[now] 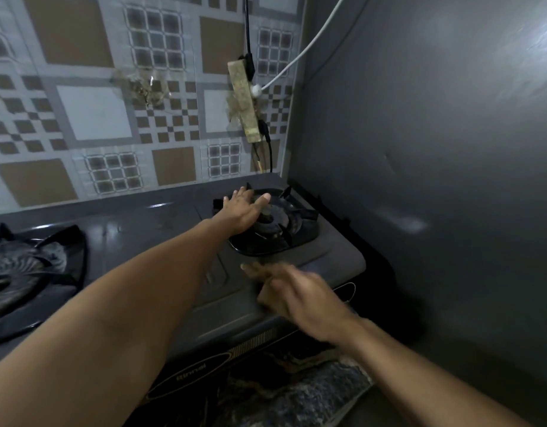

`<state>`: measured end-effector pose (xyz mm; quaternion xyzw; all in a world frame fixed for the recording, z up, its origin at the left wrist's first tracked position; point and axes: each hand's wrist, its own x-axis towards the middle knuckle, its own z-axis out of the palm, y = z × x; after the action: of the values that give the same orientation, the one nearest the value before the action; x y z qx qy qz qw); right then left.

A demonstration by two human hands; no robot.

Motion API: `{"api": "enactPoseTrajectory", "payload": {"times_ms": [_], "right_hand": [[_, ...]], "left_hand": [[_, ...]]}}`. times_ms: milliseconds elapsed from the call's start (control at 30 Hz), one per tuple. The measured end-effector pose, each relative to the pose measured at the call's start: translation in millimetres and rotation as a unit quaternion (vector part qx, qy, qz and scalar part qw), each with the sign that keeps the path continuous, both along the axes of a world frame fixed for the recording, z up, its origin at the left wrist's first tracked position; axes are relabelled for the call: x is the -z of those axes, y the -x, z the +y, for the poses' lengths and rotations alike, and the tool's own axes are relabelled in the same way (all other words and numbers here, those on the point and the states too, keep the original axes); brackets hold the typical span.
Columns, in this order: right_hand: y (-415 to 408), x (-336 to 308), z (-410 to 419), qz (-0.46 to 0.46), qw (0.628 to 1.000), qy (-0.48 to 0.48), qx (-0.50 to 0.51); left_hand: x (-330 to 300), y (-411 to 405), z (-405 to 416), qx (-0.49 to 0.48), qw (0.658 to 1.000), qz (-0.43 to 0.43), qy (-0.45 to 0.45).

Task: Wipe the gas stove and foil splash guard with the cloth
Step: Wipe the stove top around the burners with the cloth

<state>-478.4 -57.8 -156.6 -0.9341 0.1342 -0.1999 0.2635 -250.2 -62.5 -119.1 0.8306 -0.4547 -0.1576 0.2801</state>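
Brownish cloth [266, 292] on the stove's [327, 257] front right corner, blurred right hand [300, 298] pressing it with fingers outstretched, left hand [244, 211] spread flat on the right burner grate [297, 223], grey foil guard [435, 149] alongside, power strip [245, 103] on tiled wall [93, 112] behind.

Tight right corner, open middle of the gas stove

The gas stove [161, 229] has a bare strip between its two burners; the right burner grate [284, 223] is covered by the left hand [244, 211], the front right edge by the blurred right hand [300, 294]. The foil splash guard [435, 149] walls the right edge closely. A power strip [244, 103] with cables hangs above the back right corner.
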Motion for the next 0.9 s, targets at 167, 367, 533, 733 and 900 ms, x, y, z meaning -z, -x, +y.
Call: {"api": "enactPoseTrajectory", "payload": {"times_ms": [167, 367, 533, 733, 900], "right_hand": [[15.3, -55.7, -56.5, -0.060, 0.874, -0.445, 0.186], [12.2, -51.8, -121.1, 0.042, 0.923, -0.102, 0.369], [13.9, -34.2, -116.6, 0.160, 0.944, -0.079, 0.279], [12.8, -44.3, -131.8, 0.044, 0.949, -0.066, 0.306], [12.3, -54.2, -154.3, 0.039, 0.940, 0.019, 0.337]], "left_hand": [[-12.0, -5.7, 14.6, -0.008, 1.000, -0.003, 0.005], [4.2, -10.0, 4.5, 0.001, 0.997, -0.055, -0.049], [14.2, -13.9, -0.7, -0.004, 0.994, -0.085, -0.066], [10.6, -14.5, -1.3, -0.001, 0.994, -0.083, -0.070], [11.4, -12.1, -3.7, -0.001, 0.994, -0.084, -0.077]]}}
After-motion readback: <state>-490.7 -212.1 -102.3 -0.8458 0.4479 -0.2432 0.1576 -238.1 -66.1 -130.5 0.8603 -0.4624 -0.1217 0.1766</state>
